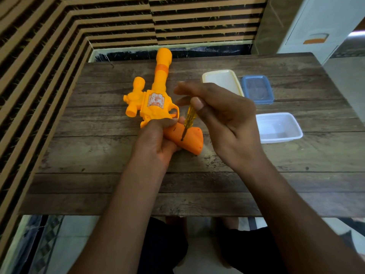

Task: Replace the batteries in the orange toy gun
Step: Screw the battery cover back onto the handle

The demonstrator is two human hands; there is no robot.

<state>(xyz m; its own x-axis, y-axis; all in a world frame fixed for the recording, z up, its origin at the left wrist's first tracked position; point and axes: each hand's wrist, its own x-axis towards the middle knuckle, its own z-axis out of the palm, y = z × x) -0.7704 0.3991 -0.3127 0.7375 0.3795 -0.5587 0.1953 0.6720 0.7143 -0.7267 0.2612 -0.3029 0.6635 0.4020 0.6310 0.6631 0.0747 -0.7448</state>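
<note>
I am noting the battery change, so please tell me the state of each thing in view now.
Gun: held at its handle by the left grip.
Screwdriver: pinched by the right grip, tip on the gun's handle.
White tub: open, looks empty.
Blue tub: lid on.
Cream lid: lying loose, covering nothing.

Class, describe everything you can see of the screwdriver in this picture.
The screwdriver is slim, with a see-through yellow handle that looks like plastic and a thin dark shaft. It stands steeply tilted, handle up and tip down. The right hand pinches the handle's upper part between thumb and fingers, hiding its end. The tip appears to touch the side of the gun's darker orange grip, which the left hand holds.
</note>
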